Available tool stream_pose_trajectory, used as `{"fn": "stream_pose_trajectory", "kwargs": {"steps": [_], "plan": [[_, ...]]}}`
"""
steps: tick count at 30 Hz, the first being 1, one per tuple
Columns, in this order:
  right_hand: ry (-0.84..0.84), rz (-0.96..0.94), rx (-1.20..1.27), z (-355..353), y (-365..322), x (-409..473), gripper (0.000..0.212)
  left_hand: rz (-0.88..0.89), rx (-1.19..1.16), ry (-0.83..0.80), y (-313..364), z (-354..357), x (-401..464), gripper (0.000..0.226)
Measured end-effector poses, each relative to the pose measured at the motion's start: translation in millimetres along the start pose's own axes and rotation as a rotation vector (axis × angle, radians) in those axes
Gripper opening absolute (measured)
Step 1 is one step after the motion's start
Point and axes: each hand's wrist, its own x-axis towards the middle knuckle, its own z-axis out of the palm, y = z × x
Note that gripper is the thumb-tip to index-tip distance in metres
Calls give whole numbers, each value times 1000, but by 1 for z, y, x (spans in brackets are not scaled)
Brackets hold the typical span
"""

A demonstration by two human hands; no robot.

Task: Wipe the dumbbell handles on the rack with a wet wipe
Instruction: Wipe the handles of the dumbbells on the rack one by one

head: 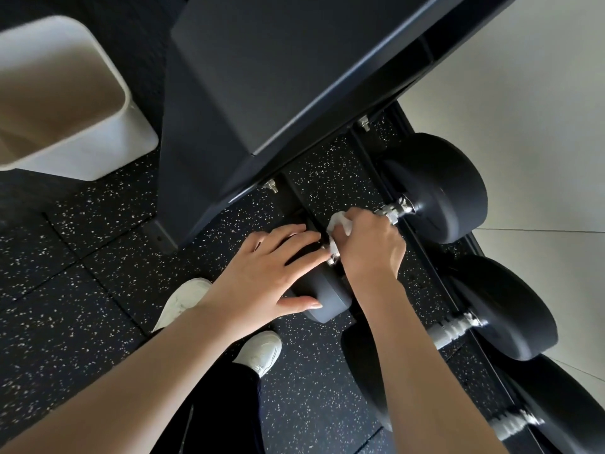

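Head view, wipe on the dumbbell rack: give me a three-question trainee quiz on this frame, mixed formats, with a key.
1. True or false: the right hand grips the white wipe around a dumbbell handle.
2. Multiple choice: where does the left hand rest? A) on the white bin B) on the near weight of the same dumbbell C) on the floor.
3. Fill in: beside the rack, at upper left, stands a white ____.

Key: 1 true; 2 B; 3 bin.
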Motion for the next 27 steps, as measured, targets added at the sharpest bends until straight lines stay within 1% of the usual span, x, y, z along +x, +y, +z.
{"fn": "stream_pose_trajectory", "kwargs": {"steps": [2, 5, 8, 12, 16, 18, 21, 23, 27], "plan": [[6, -20, -20, 1, -2, 0, 12, 2, -2, -1, -1, 0, 0, 60], [39, 11, -49, -2, -2, 7, 16, 8, -4, -6, -2, -1, 0, 60], [127, 99, -36, -18, 11, 24, 17, 7, -10, -22, -3, 0, 0, 60], [220, 98, -26, -21, 23, 29, 21, -5, -21, -30, -3, 2, -1, 60], [344, 140, 83, -9, 28, 24, 25, 1, -16, -49, -3, 1, 0, 61], [444, 144, 153, -2, 31, 22, 24, 3, -14, -59, -4, 0, 0, 61], [619, 94, 295, 7, 34, 18, 18, 3, -2, -71, -4, -1, 0, 62], [710, 60, 332, 13, 37, 16, 17, -1, 4, -76, -3, -1, 0, 62], [817, 82, 444, 21, 40, 13, 18, 6, 14, -74, -2, -2, 1, 62]]}}
